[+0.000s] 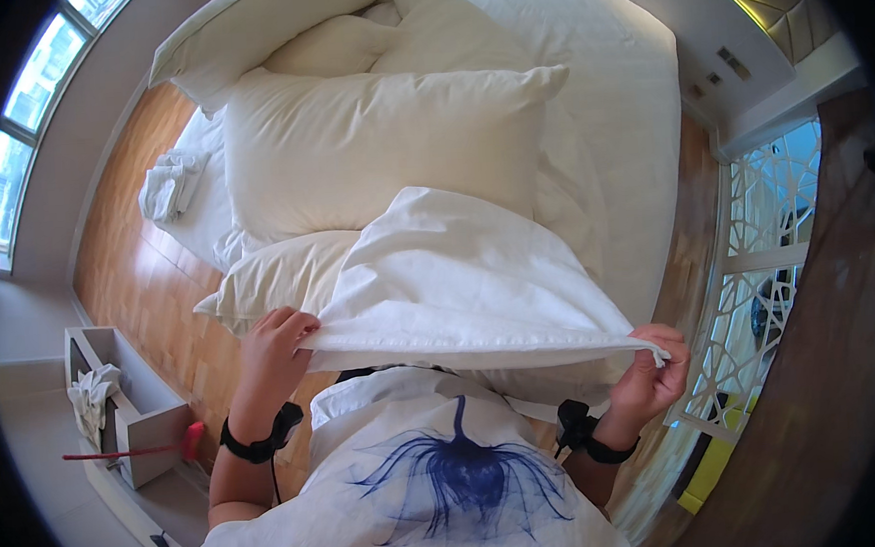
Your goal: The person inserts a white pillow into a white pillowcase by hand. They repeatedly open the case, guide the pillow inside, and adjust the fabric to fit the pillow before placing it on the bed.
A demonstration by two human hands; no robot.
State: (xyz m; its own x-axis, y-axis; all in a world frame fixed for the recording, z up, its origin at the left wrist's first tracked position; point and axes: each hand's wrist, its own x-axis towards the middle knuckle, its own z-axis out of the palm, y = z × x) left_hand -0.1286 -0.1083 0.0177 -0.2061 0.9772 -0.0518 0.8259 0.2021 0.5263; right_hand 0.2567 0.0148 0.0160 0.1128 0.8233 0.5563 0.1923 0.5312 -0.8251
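Note:
A white pillowcase (468,282) is stretched between my two hands, its stitched hem drawn nearly straight in front of my body. My left hand (274,349) pinches the hem near its left end, fingers closed. At the right corner, my right hand (654,371) is closed on the cloth, with a small end poking out by the thumb. The far part of the pillowcase lies loosely over a large cream pillow (380,147) on the bed. Another cream pillow (283,278) shows partly from under the cloth, to the left.
More cream pillows (277,28) are piled at the far end of the white-covered bed (638,111). Folded white cloth (172,184) rests on the bed's left edge. Left stands an open drawer unit (152,431) with cloth and a red-handled item. A white lattice partition (759,284) stands right.

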